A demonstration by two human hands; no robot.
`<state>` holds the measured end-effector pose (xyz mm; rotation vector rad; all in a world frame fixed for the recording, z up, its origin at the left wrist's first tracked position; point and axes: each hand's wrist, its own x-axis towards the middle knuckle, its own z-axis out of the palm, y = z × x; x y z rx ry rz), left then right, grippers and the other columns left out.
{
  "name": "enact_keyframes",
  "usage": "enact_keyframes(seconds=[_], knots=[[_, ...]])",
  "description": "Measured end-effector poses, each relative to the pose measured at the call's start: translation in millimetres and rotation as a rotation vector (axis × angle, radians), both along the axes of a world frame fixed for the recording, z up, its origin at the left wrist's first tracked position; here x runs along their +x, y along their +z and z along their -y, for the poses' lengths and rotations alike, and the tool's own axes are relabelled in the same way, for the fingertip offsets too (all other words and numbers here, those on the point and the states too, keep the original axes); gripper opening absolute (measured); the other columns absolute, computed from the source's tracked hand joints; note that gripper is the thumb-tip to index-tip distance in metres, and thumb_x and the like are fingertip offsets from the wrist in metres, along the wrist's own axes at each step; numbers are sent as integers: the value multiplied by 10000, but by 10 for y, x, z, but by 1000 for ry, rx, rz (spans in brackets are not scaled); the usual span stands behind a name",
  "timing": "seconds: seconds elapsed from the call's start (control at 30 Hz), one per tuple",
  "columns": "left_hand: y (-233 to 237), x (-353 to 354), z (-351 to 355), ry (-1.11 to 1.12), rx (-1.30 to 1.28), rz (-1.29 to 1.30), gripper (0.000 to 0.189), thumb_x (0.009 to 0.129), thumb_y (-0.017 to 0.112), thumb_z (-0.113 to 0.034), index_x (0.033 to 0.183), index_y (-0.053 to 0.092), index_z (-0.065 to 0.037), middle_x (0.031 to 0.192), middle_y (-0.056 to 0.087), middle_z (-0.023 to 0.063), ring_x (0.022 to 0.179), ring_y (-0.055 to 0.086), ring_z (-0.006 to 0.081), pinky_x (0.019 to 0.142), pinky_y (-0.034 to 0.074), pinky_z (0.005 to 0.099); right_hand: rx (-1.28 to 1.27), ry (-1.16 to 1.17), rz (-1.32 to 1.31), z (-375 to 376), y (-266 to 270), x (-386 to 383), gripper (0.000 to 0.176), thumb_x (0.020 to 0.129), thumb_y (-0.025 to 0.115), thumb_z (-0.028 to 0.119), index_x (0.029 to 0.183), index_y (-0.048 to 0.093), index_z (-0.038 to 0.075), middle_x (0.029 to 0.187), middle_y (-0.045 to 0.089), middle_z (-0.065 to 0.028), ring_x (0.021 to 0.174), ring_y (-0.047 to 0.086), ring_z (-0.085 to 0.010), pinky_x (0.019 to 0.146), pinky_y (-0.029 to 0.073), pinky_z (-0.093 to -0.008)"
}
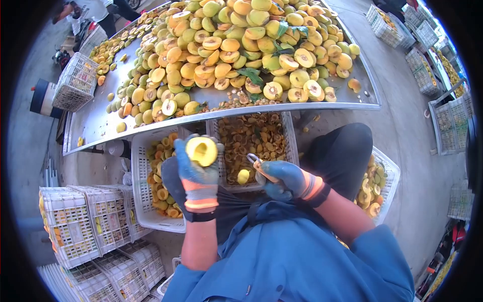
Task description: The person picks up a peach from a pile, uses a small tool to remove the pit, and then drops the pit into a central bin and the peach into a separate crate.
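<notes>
Hollowed stone-fruit half (202,151) held beside looped hand tool (265,171)

Grips the fruit in the gloved left hand (199,173), fingers partly curled, cavity showing. Closes the gloved right hand (283,179) around the tool's handle, loop pointing left, over the scrap crate (290,141) at the metal table's (363,95) near edge.

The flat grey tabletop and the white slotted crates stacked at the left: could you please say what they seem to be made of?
The flat grey tabletop: probably smooth sheet metal, from its soft sheen and bright rim. The white slotted crates: likely moulded plastic, rather matt, from their regular open grids.
</notes>
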<state>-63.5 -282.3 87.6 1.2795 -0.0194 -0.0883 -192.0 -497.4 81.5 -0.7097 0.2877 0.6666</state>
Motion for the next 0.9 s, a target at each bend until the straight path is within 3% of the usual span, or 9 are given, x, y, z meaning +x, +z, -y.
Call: enact_keyframes(seconds=[0.03, 0.1, 0.17, 0.27, 0.4, 0.57, 0.67, 0.77, 0.9], knots=[[129, 76, -172, 178, 342, 287, 463, 1082, 602, -460, 1253, 611, -30, 1077, 709, 145, 1021, 703, 291, 906, 607, 387, -586, 70, 130, -50, -114, 65, 432, 1110, 545, 434, 1027, 700, 40, 704, 616, -64, 551, 565, -162, 511, 441, -309], [182, 288, -744, 340, 1049, 788, 366, 1059, 673, -306, 1271, 622, -12, 1144, 689, 142, 1029, 680, 256, 915, 585, 353, -844, -9, 248, -72, -563, 40, 424, 1109, 555, 408, 1063, 713, 17, 783, 684, -127, 640, 618, -241, 620, 494, -381], [-130, 711, -1493, 437, 1016, 645, 339, 1008, 742, -203, 1264, 648, -3, 1193, 670, 147, 1045, 672, 254, 929, 567, 361, -1079, -75, 408, -82, -516, 12, 423, 1105, 568, 373, 1092, 707, -26, 893, 730, -231, 795, 666, -367, 792, 522, -472], [-176, 1016, -1919, 534, 1380, 682, 356, 973, 771, -217, 1247, 688, -7, 1239, 675, 186, 1088, 676, 323, 981, 545, 441, -1003, -12, 410, -180, -472, -31, 393, 1097, 589, 353, 1056, 703, -21, 880, 710, -252, 801, 680, -387, 760, 514, -471], [-359, 1656, -1563, 286, 1362, 638, 405, 947, 793, -251, 1265, 691, -22, 1294, 667, 215, 1160, 666, 377, 1024, 525, 458, -1073, -78, 519, -270, -590, -64, 355, 1079, 624, 315, 1091, 693, -33, 857, 700, -211, 797, 674, -360, 735, 520, -434], [-730, 2423, -777, 117, 1789, 389, 712, 926, 671, -635, 1419, 654, -122, 1536, 536, 193, 1465, 432, 383, 1225, 295, 571, -1078, -64, 475, -220, -307, 22, 306, 1088, 607, 260, 1081, 689, -35, 865, 705, -206, 780, 695, -300, 729, 531, -414], [-780, 2574, -645, 14, 1660, 255, 686, 895, 729, -610, 1393, 645, -145, 1539, 530, 148, 1507, 389, 344, 1223, 263, 598, -1046, -59, 312, -200, -165, 57, 330, 1090, 603, 289, 1073, 678, -32, 839, 676, -178, 768, 652, -276, 731, 515, -406], [-761, 2478, -601, 22, 1540, 531, 562, 867, 832, -437, 1299, 653, -125, 1425, 615, 138, 1395, 526, 341, 1139, 380, 602, -1009, -67, 338, -212, -184, 73, 340, 1107, 579, 316, 1113, 672, -10, 811, 626, -113, 792, 565, -186, 745, 474, -374], [-793, 2192, -357, 17, 988, 702, 432, 876, 839, -157, 1252, 643, -77, 1139, 706, 124, 1008, 717, 355, 878, 595, 503, -975, -191, 530, -273, -82, 219, 231, 1090, 589, 184, 1047, 663, -30, 785, 661, -141, 711, 633, -202, 659, 495, -378]])
